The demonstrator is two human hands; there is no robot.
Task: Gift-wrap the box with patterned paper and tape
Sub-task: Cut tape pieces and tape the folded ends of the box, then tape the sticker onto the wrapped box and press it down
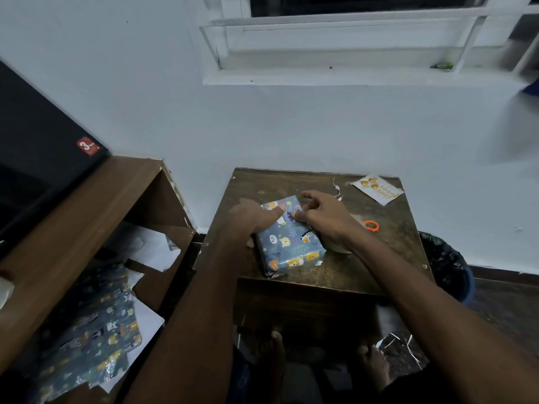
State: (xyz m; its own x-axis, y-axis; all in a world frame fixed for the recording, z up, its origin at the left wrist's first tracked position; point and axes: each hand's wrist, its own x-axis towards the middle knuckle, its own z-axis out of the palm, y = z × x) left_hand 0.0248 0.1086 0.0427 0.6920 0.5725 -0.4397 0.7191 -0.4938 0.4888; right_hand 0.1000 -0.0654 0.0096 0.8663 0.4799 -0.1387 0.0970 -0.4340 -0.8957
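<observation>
- Our left hand (250, 218) lies flat, pressing the blue animal-patterned wrapped box (288, 242) onto the brown wooden desk (350, 266).
- Our right hand (323, 217) fingers pinch the far paper fold; we should keep it tight before taping.

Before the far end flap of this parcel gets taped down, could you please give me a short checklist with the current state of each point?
1. Wrapped box lies flat on the small table: ok.
2. Left hand steadies the box at its far left: ok.
3. Right hand pinches the paper at the far end: ok.
4. Tape ready in reach: cannot tell; a roll-like shape sits hidden under the right wrist.
5. Near end closed: not ok, a corner of paper sticks out at the bottom left.
6. Orange-handled scissors clear of the box: ok.
</observation>
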